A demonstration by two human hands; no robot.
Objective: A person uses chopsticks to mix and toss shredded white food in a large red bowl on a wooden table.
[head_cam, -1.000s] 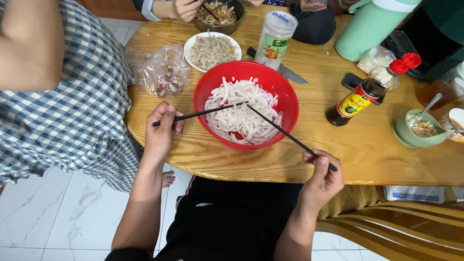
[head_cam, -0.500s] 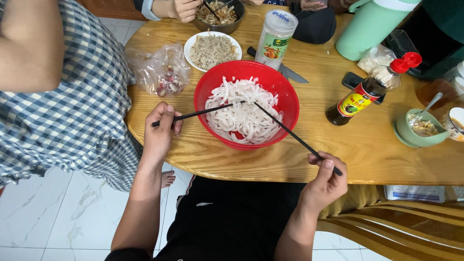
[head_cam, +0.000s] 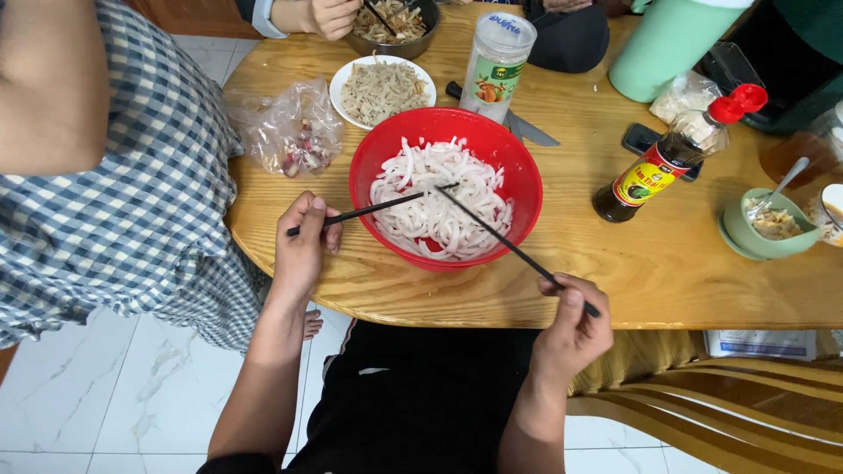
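Nearest, a dark lap point(head_cam: 421, 395) is seen below the table point(head_cam: 615, 272) edge. Just above it, the right hand point(head_cam: 571, 329) is closed around the end of one black chopstick point(head_cam: 505, 244), pinched between thumb and fingers; the stick is slanted up and left so that its tip is brought into the noodles point(head_cam: 439, 200). The left hand point(head_cam: 303, 241) is curled at the table edge, a second chopstick point(head_cam: 378, 209) pinched in its fingers and laid nearly level over the bowl's rim. One stick is held per hand, apparently so that the two tips can be met from opposite sides in the middle of the pile and the strands pulled apart or turned. The white noodles are heaped in a red bowl point(head_cam: 373, 167), set close to the near edge, within easy reach of both hands.

Left of the bowl a crumpled plastic bag point(head_cam: 285, 132) is laid. Behind it a white plate point(head_cam: 383, 88) of brownish shreds and a clear jar point(head_cam: 496, 66) are placed. To the right, a dark sauce bottle point(head_cam: 672, 158) with a red cap is tilted beside a phone, and a green cup point(head_cam: 764, 226) with a spoon is stood. At the far edge another person's hand point(head_cam: 329, 16) is busy over a dark bowl point(head_cam: 395, 26). A checked shirt point(head_cam: 105, 193) is seen at left.
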